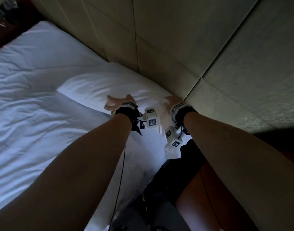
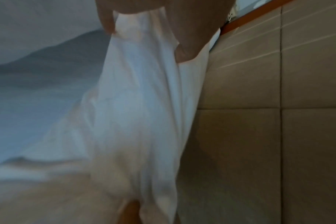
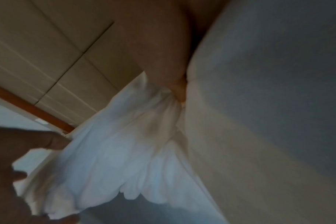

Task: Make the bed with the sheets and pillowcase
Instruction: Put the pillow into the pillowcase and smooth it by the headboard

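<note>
A white pillow lies on the bed's white sheet, against the padded beige headboard. Both hands are at the pillow's near end. My left hand pinches a loose fold of the white pillowcase between thumb and fingers. My right hand, close to the headboard, grips bunched pillowcase cloth with its fingertips. In the right wrist view the left hand holds the ruffled edge of the same cloth. The wrist views are blurred.
The wrinkled sheet covers the mattress out to the left. Dark furniture stands past the bed's far corner. A brown wooden surface lies beside the bed under my right arm. A thin cable hangs from my left wrist.
</note>
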A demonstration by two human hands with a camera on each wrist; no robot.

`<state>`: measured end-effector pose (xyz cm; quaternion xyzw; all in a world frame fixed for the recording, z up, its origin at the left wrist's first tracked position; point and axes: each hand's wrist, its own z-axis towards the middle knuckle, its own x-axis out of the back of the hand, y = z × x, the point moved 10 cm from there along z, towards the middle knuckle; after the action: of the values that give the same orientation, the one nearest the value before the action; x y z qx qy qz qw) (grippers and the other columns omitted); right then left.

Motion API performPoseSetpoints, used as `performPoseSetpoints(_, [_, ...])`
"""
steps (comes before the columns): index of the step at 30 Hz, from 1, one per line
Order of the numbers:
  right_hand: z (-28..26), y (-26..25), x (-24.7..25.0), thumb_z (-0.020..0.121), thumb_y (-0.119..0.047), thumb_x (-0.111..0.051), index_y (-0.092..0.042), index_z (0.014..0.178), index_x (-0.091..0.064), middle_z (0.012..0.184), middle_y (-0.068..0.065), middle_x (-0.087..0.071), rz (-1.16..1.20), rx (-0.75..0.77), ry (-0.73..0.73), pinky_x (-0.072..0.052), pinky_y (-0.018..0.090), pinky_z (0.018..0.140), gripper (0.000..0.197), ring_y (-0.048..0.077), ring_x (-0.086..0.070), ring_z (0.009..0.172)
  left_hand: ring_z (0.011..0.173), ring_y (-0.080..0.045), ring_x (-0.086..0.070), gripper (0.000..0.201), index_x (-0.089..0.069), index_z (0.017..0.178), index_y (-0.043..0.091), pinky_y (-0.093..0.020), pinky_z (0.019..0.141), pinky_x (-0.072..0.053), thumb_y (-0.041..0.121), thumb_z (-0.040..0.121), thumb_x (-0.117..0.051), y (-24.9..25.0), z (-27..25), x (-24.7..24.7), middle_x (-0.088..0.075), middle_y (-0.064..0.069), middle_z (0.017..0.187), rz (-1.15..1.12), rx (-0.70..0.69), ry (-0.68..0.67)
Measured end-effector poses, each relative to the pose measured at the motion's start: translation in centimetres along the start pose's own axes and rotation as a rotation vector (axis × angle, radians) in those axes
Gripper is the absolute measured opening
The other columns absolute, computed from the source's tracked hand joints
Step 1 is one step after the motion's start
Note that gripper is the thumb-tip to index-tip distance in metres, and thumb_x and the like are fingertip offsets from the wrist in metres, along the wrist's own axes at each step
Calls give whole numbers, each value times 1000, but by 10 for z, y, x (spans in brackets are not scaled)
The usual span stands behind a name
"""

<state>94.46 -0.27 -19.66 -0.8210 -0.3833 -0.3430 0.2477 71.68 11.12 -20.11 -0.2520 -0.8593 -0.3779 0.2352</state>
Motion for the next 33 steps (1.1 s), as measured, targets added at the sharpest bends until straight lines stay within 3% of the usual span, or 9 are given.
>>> performPoseSetpoints(4, [9,14,35,101,-32,-39,-26,146,-37,152,9,-32,36,-105,132,-37,45,109,45,35,-37,136,144,-39,-18,78,-7,154,28,-47,115,-18,41,92,-52,33,4,-5,-3,-11,161,-12,-16,-77])
performPoseSetpoints(10, [30,-50,36,92,-40,-54,-27,153,7,156,13,-12,37,6,25,-28,58,110,87,40,-23,140,142,-24,-30,53,-39,146,22,-31,115,-26,20,94,-46,113,-1,-38,-25,2,158,-194,-250,-267])
performPoseSetpoints(13, [37,-71,32,92,-47,-53,-31,150,19,159,10,0,96,-5,15,-20,62,111,94,40,-11,144,139,-23,-36,47,-47,141,19,-36,115,-32,15,94,-49,117,4,-42,-38,-3,152,-232,-276,-352])
performPoseSetpoints(16, [50,-73,13,84,-58,-58,-39,146,25,160,8,11,160,-21,-35,-18,65,111,105,41,-2,146,120,-29,-55,39,-60,126,31,-47,102,-47,20,89,-56,94,20,-32,-58,-6,132,-271,-235,-399])
performPoseSetpoints(19, [66,-61,10,90,-60,-43,-48,146,17,161,8,3,196,-47,28,-18,63,111,83,42,-10,145,89,-27,-64,9,-65,95,23,-48,79,-58,17,91,-59,68,37,-3,-64,-9,102,-289,-216,-349])
performPoseSetpoints(21, [70,-58,10,92,-62,-36,-52,146,12,162,7,1,215,-59,30,-16,62,112,73,41,-12,145,86,-29,-65,7,-66,92,16,-42,81,-57,20,91,-60,47,51,14,-66,-14,97,4,-332,-307])
performPoseSetpoints(24, [79,-62,-4,88,-73,-33,-52,147,8,162,5,4,283,-87,10,-10,60,113,75,38,-7,146,124,-27,-53,50,-62,121,15,-36,102,-38,49,85,-65,-21,68,4,-59,-8,130,789,-442,-418])
performPoseSetpoints(28, [89,-72,-9,98,-54,-37,-32,154,-3,161,10,-8,388,-86,107,-12,49,116,69,34,-14,146,147,-20,-11,103,-15,153,30,-57,116,3,83,72,-48,-104,78,-2,-18,6,159,1354,-546,-504])
performPoseSetpoints(33, [86,-77,-6,97,-25,-41,-31,153,-12,151,23,-25,217,-9,203,-30,54,109,63,45,-31,134,145,-17,-14,69,-39,142,41,-57,115,9,73,82,-46,-134,92,-5,-34,13,152,1474,-578,-485])
